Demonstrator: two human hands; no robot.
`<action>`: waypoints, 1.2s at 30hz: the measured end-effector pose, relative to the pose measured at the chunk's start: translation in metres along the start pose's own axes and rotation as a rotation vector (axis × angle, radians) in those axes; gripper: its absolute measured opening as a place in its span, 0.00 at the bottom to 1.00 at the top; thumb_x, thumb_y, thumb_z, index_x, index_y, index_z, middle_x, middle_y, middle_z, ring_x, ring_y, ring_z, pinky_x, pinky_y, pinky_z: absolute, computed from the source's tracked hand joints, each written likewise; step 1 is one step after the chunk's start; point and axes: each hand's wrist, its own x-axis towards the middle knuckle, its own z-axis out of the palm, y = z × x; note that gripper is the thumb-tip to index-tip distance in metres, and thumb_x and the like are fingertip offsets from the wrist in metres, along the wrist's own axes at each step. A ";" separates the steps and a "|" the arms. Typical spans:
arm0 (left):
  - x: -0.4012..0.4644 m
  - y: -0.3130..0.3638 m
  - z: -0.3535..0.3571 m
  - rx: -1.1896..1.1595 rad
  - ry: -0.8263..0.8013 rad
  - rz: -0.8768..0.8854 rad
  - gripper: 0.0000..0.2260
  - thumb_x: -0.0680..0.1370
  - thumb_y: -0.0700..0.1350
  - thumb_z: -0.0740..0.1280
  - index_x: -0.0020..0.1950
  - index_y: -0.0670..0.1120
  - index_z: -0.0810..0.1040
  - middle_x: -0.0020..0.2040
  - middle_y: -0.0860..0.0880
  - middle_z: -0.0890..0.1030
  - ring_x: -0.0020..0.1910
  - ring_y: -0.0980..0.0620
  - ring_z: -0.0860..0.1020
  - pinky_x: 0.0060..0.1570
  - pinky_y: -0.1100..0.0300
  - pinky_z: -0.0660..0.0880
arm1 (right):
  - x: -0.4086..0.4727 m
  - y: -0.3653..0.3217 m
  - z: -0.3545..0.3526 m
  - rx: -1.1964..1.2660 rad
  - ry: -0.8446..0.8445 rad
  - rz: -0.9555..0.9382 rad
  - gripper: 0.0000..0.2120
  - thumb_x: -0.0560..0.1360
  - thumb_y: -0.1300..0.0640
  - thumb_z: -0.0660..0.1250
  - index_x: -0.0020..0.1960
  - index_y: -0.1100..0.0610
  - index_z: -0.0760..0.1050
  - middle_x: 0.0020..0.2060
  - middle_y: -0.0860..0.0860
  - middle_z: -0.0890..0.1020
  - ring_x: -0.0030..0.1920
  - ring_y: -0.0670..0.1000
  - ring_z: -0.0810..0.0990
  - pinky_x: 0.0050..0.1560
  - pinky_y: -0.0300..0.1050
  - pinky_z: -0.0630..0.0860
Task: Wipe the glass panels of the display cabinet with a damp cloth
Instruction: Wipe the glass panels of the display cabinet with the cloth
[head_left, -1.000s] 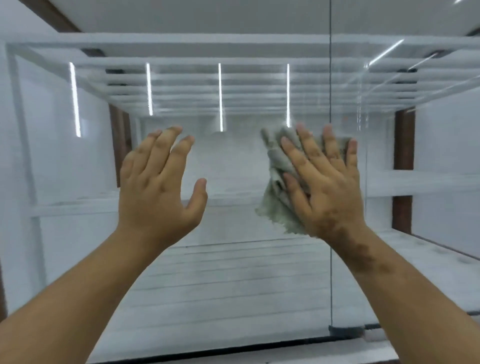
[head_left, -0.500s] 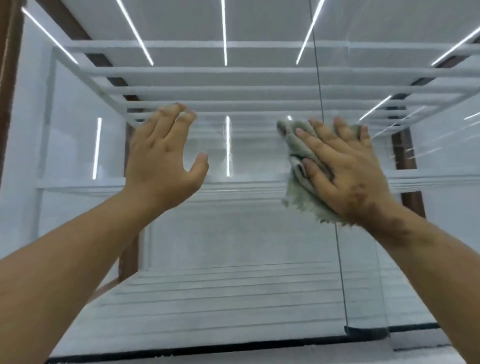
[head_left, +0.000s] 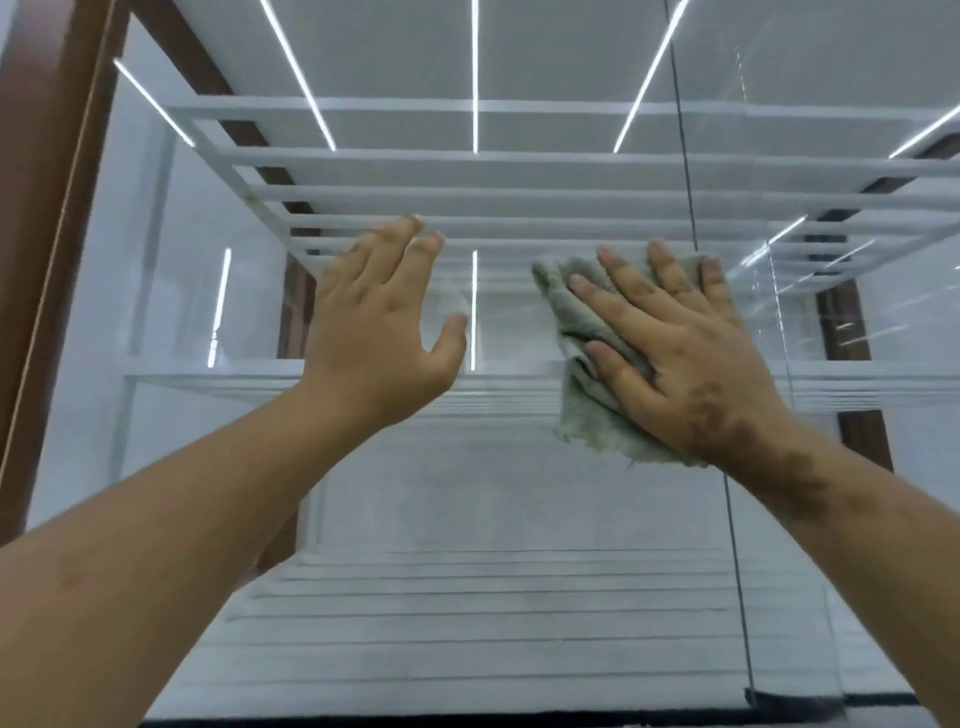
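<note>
A glass panel (head_left: 498, 519) of the display cabinet fills the view in front of me. My right hand (head_left: 675, 358) lies flat on it with fingers spread, pressing a crumpled grey-green cloth (head_left: 576, 332) against the glass near the panel's right edge. My left hand (head_left: 379, 332) is raised to the left at the same height, fingers apart, palm toward the glass and holding nothing. Whether its palm touches the glass I cannot tell.
A dark vertical seam (head_left: 727, 493) marks the panel's right edge, with a black clip (head_left: 789, 704) at its foot. Behind the glass are white glass shelves (head_left: 519, 384) and mirrored light strips. A brown wooden frame (head_left: 47, 234) stands at the left.
The view has tilted upward, showing more of the ceiling lights and the brown frame. Both hands stay side by side on the glass; the cloth hand has shifted slightly left of the seam.
</note>
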 end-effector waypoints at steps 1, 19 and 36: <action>0.001 -0.001 -0.002 -0.002 -0.015 0.001 0.32 0.76 0.61 0.58 0.77 0.46 0.69 0.78 0.47 0.69 0.78 0.45 0.64 0.77 0.43 0.62 | -0.003 0.006 -0.003 0.016 -0.008 0.000 0.29 0.82 0.38 0.49 0.82 0.42 0.58 0.82 0.44 0.57 0.83 0.56 0.51 0.81 0.65 0.44; -0.045 -0.122 -0.072 -0.001 -0.153 -0.006 0.31 0.76 0.58 0.64 0.76 0.46 0.69 0.77 0.47 0.69 0.77 0.46 0.66 0.76 0.45 0.65 | 0.045 -0.097 0.020 -0.063 -0.051 -0.046 0.29 0.82 0.38 0.51 0.81 0.43 0.62 0.81 0.47 0.64 0.81 0.60 0.60 0.80 0.66 0.51; -0.050 -0.135 -0.064 -0.032 -0.083 0.062 0.31 0.76 0.60 0.63 0.76 0.46 0.70 0.77 0.47 0.70 0.77 0.46 0.67 0.73 0.48 0.64 | 0.037 -0.126 0.026 -0.094 -0.093 -0.144 0.30 0.82 0.37 0.52 0.82 0.44 0.61 0.81 0.47 0.64 0.81 0.60 0.60 0.79 0.68 0.53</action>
